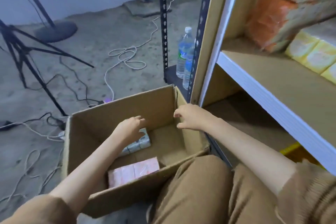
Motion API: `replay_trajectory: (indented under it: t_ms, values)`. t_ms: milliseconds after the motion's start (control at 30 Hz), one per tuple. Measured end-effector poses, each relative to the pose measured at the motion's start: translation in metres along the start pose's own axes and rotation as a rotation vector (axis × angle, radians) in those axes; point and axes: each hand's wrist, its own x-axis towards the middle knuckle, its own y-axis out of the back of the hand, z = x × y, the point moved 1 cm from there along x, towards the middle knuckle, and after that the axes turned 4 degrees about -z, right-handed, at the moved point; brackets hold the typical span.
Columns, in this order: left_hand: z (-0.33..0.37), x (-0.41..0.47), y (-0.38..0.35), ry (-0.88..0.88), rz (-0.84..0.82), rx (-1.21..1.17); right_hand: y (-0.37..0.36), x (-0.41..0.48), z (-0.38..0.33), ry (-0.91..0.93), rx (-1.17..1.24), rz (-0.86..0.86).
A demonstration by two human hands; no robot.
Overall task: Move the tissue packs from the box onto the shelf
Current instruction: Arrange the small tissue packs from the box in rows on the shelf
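An open cardboard box [101, 120] stands on the floor in front of me. Inside lie a pale green-white tissue pack [141, 143] near the middle and a pink tissue pack [134, 170] by the near wall. My left hand [130, 127] reaches down into the box just above the green-white pack, fingers spread, holding nothing. My right hand [190, 115] hovers over the box's right wall, fingers apart and empty. To the right, the shelf [272, 71] holds yellow tissue packs [309, 52] and an orange pack [267, 20].
Two water bottles [184, 52] stand by a black slotted post [164, 29]. Cables [125, 56] trail across the concrete floor. A tripod [23, 56] and a round stand base [56, 31] are at the left. My knee [200, 187] is beside the box.
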Motion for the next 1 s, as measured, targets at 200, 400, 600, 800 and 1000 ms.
replay_trajectory:
  t_ms: [200, 400, 600, 800, 1000]
  values:
    - [-0.065, 0.026, -0.075, 0.178, -0.208, -0.078, -0.057, 0.082, -0.019, 0.007, -0.092, -0.223]
    - [-0.107, 0.062, -0.139, 0.289, -0.267, -0.158, -0.124, 0.138, -0.020, -0.019, -0.143, -0.465]
    - [-0.126, 0.098, -0.178, 0.302, -0.189, -0.181, -0.174, 0.166, -0.025, 0.017, -0.146, -0.586]
    - [-0.128, 0.123, -0.197, 0.322, -0.260, -0.223, -0.206, 0.184, -0.024, 0.040, -0.093, -0.663]
    - [-0.133, 0.136, -0.198, 0.293, -0.308, -0.270, -0.235, 0.191, -0.028, 0.147, -0.127, -0.685]
